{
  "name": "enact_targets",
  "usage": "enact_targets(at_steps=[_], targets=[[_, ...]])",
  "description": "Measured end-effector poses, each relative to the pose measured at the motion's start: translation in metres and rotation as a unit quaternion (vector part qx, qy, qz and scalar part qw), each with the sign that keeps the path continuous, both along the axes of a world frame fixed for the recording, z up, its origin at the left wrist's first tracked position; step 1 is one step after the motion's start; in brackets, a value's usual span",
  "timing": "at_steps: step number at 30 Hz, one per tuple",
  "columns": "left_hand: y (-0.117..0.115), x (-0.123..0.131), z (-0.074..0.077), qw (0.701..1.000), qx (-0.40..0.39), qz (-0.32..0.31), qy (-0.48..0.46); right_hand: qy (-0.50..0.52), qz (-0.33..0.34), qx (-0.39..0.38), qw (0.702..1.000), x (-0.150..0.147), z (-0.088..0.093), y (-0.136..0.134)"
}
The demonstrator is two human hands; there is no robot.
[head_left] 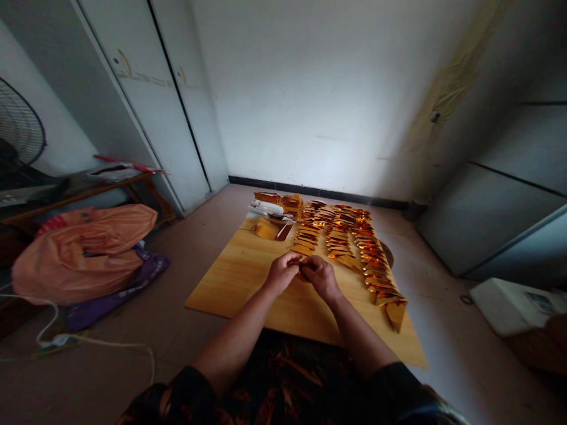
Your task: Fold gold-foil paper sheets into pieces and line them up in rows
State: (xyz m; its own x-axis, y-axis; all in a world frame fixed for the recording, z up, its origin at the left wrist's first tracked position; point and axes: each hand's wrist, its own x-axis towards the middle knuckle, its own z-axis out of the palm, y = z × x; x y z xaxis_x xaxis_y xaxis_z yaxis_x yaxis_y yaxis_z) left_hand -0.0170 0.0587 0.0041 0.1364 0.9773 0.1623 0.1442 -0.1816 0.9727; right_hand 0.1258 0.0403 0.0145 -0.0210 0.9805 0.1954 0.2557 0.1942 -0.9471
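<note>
My left hand (283, 273) and my right hand (319, 276) meet over the front middle of a wooden board (239, 277). Both are closed, fingertips together, on a small piece of gold foil paper (302, 273) that is mostly hidden by the fingers. Just beyond them and to the right lie rows of folded gold foil papers (341, 236), overlapping one another. A flat stack of gold foil sheets (266, 228) rests at the board's far left, with a white roll-like item (266, 208) behind it.
To the left, an orange plastic bag (84, 254) and a purple bag (119, 289) lie by a low wooden table (146, 183) and a pale cable (119, 342). A fan (20, 124) stands behind. A white box (514, 307) is at right.
</note>
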Motion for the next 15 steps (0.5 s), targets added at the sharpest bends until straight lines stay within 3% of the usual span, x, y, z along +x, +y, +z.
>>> enact_targets(at_steps=[3,7,12,15], targets=[[0.000,-0.001,-0.002,0.996,-0.030,-0.036,0.069,-0.021,-0.016,0.006,1.000,0.001,-0.001,0.001],[0.001,-0.003,-0.003,0.995,-0.037,-0.020,0.091,-0.052,-0.033,0.012,0.998,0.005,0.000,0.002],[0.000,-0.005,0.008,0.994,-0.101,-0.033,-0.025,0.013,-0.020,-0.055,0.998,0.009,-0.004,0.003],[-0.004,-0.007,0.014,0.977,-0.171,-0.052,-0.117,0.032,0.013,-0.054,0.998,0.010,-0.006,0.002]])
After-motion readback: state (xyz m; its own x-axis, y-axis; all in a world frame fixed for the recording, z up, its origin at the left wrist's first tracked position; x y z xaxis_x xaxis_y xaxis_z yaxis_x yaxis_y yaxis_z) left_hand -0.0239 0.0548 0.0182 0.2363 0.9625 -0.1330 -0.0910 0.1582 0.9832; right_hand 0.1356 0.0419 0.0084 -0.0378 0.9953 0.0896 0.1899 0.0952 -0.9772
